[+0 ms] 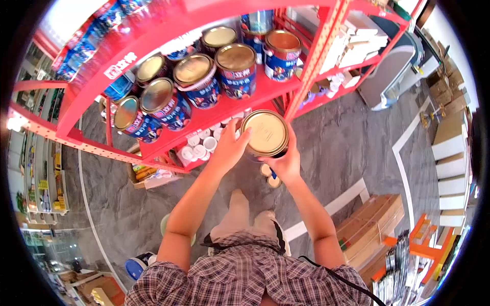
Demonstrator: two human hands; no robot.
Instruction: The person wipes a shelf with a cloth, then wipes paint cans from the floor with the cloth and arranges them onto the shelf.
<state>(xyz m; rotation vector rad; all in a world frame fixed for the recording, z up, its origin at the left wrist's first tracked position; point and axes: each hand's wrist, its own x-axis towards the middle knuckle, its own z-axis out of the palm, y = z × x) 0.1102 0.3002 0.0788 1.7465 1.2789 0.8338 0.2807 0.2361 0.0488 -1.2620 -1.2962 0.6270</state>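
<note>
Between my two hands is a paint can (265, 133), its round gold lid facing up toward me. My left hand (230, 145) grips the can's left side, with the thumb at the lid's edge. On the right side, my right hand (287, 160) wraps around the can's lower edge. The can is held in front of a red shelf (270, 87), where several similar blue-labelled paint cans (236, 71) stand in rows. One can (282, 55) at the right end of the row has an orange-brown top. The held can's label is mostly hidden from above.
White tubs (204, 144) fill the lower shelf. Small cans (273, 180) stand on the grey floor below my hands. An open carton (153, 178) lies at the shelf's left foot. Long cardboard boxes (375, 224) lie to my right, and a blue-lidded bucket (137, 267) is behind my left.
</note>
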